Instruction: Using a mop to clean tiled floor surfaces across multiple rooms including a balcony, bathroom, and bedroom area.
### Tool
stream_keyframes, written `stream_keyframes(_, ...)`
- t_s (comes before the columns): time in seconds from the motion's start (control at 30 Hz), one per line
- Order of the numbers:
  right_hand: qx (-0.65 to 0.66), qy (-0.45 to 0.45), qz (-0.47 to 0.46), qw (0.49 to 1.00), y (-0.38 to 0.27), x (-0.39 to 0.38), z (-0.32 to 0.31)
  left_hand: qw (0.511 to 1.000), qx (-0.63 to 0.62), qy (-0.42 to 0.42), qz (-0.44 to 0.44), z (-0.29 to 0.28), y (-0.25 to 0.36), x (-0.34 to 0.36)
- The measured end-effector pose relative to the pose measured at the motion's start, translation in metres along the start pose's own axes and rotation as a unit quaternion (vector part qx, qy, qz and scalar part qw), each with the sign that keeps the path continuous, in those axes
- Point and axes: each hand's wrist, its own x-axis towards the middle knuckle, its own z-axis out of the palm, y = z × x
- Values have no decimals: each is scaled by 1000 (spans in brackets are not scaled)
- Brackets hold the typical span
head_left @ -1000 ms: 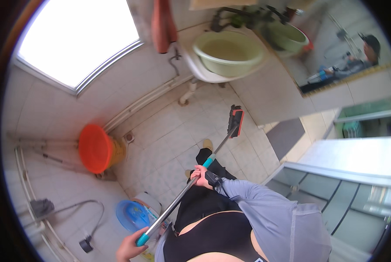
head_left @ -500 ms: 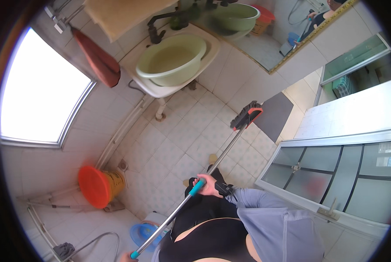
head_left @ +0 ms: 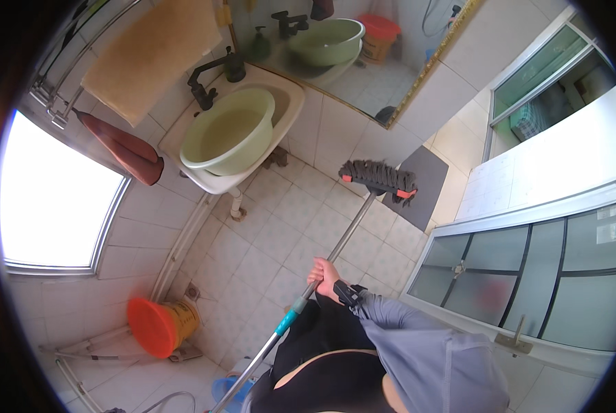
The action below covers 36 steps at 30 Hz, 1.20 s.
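My right hand [head_left: 326,277] is closed around the metal pole of a mop [head_left: 353,230], above the teal grip sleeve [head_left: 291,319]. The pole runs slantwise from the lower edge up to the mop head [head_left: 379,179], which has dark grey shaggy strands and orange ends. That head appears close to the wall below the mirror, beside a grey mat [head_left: 425,184]; whether it touches the floor I cannot tell. A dark band with a device sits on my right wrist. My left hand is out of view, as is the lower end of the pole.
A pale green basin [head_left: 234,138] rests in the white sink [head_left: 291,103] under a mirror [head_left: 342,69]. An orange-topped yellow bucket [head_left: 160,327] stands by the left wall, a blue basin [head_left: 227,391] near my legs. At right is a glass-paned door [head_left: 507,275].
My right hand has shifted up the pole, past the teal sleeve. The mop head has turned, showing its strands. My left hand has gone out of view, and the whole view has shifted.
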Motion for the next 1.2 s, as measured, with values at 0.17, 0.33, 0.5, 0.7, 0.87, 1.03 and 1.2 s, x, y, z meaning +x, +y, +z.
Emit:
stream_keyframes(0.17, 20, -3, -13, 1000, -31, -11, 0, 998, 56, -38, 12, -3, 37, 15)
stream_keyframes(0.33, 51, -13, -49, 997, -56, -29, -16, 992, 104, -64, 40, -11, 62, 34)
stream_keyframes(0.5, 59, 83, -108, 989, -76, -46, -43, 980, 159, -87, 77, -25, 75, 58)
stream_keyframes(0.7, 102, 114, -186, 971, -94, -68, -79, 966, 94, -68, 230, -46, 107, 103)
stream_keyframes(0.87, 134, 108, -231, 958, -124, -101, -108, 939, 221, -105, 240, -54, 162, 138)
stream_keyframes(1.03, 172, 105, -261, 944, -168, -121, -126, 926, 206, -113, 296, -49, 246, 134)
stream_keyframes(1.2, 185, 116, -301, 928, -243, -125, -139, 910, 183, -149, 340, -27, 375, 103)
